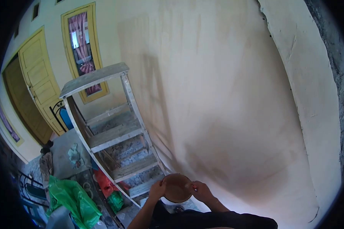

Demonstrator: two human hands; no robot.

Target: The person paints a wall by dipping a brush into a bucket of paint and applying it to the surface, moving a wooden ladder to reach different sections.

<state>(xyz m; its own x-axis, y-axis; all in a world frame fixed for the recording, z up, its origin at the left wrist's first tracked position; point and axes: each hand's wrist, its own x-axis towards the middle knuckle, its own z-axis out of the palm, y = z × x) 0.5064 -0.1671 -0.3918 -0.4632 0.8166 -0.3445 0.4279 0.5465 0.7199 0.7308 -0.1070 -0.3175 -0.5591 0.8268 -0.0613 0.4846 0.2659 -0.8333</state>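
Observation:
Both my hands hold a round brown bowl-like container (176, 187) low in the head view, close to my body. My left hand (157, 189) grips its left rim and my right hand (202, 191) grips its right rim. Something small and red shows at my right fingertips; I cannot tell what it is. A pale, freshly smoothed wall (225, 99) rises right in front of me, with darker damp-looking patches. Part of a white object shows just under the bowl.
A grey stepladder (114, 129) stands against the wall at my left, its top plank at head height. Below it lie a green plastic bag (74, 198), red and green items and clutter. Yellow doors (36, 80) and a curtained window (82, 45) stand farther left.

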